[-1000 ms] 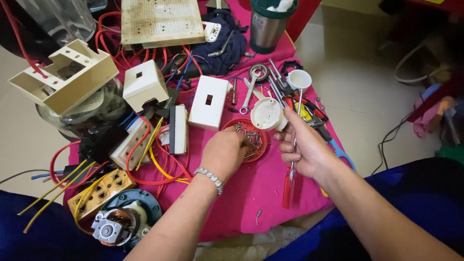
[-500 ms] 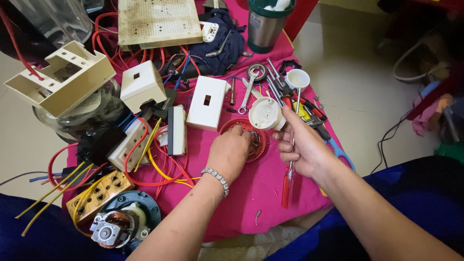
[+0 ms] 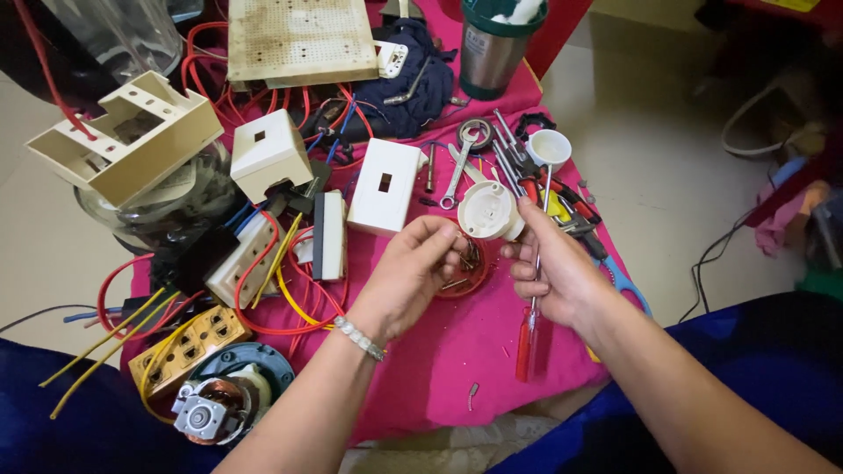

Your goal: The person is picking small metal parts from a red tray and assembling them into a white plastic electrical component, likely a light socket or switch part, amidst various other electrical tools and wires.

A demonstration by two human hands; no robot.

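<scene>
Hiding the red dish [image 3: 465, 285], hands [image 3: 413, 272] overlap.

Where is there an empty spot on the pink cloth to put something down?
Bare pink cloth lies near the front edge, between the red wires and the red-handled screwdriver. Farther back it is crowded with white switch boxes and tools.

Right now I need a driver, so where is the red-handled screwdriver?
In the head view the red-handled screwdriver lies on the pink cloth right of centre, its shaft running under the right hand, beside the small red dish.
</scene>
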